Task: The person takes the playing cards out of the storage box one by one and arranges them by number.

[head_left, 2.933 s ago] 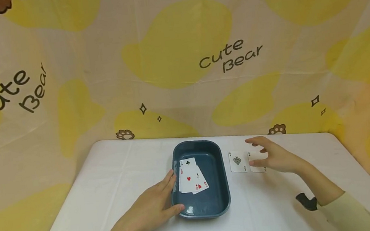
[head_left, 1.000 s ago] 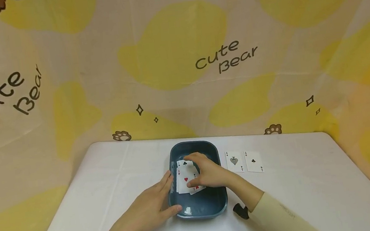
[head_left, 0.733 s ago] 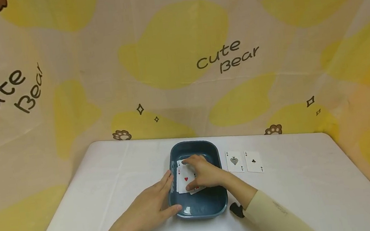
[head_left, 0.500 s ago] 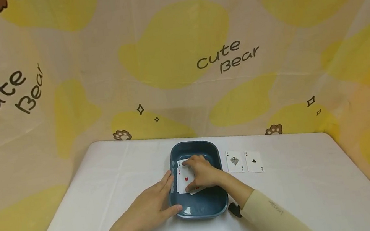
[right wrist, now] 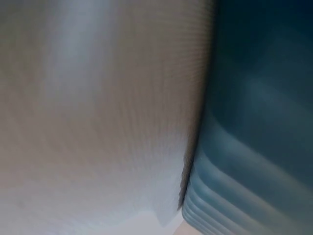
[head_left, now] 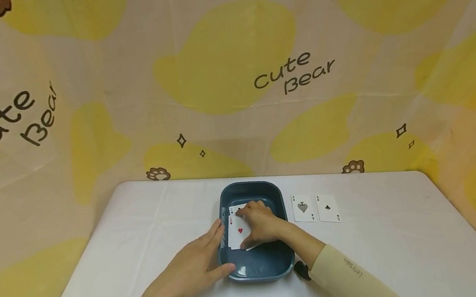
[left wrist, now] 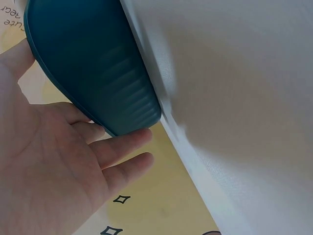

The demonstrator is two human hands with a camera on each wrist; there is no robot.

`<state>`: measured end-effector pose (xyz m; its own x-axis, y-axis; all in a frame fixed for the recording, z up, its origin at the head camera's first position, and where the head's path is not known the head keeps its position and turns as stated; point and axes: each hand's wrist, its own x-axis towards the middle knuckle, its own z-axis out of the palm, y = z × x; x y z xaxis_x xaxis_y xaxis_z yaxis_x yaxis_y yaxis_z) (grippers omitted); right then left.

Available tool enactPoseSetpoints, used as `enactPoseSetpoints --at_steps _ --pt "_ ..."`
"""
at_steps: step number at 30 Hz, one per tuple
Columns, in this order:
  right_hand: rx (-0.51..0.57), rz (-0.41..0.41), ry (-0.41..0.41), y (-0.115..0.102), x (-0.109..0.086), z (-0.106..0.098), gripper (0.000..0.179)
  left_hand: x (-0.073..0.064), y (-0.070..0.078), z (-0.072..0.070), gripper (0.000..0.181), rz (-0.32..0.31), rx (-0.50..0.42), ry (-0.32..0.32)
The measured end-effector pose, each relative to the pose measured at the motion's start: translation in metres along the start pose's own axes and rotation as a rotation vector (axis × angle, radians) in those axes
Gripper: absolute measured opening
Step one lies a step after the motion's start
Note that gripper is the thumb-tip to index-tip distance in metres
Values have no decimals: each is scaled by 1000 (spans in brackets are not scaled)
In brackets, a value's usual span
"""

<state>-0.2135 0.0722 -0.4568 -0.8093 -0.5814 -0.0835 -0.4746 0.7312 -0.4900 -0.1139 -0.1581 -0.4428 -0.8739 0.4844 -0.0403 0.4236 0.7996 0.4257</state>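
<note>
A dark blue tray stands on the white table, holding a few overlapping playing cards. The ace of hearts lies face up on top, and a two of clubs peeks out behind it. My right hand reaches into the tray, fingertips at the ace's far edge and thumb at its near edge. It covers the right part of the cards. Along the tray's left side, my left hand rests with fairly straight fingers; the left wrist view shows its fingers against the tray's outer wall.
Right of the tray, an ace of spades and an ace of clubs lie face up side by side on the table. A patterned yellow cloth hangs behind the table's far edge.
My right hand has moved left from the ace of clubs, leaving it on the table, into the tray. There its fingers have settled onto the ace of hearts. My left hand has stayed put.
</note>
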Motion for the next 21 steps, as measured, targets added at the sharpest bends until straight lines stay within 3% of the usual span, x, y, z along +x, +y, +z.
enactPoseSetpoints --at_steps 9,15,21 --pt "44 1 18 0 1 3 86 -1 0 0 93 8 -16 4" --pt "111 13 2 0 -1 3 91 0 0 0 93 3 -10 6" --pt "112 -5 -22 0 -2 2 90 1 -1 0 93 1 -8 6"
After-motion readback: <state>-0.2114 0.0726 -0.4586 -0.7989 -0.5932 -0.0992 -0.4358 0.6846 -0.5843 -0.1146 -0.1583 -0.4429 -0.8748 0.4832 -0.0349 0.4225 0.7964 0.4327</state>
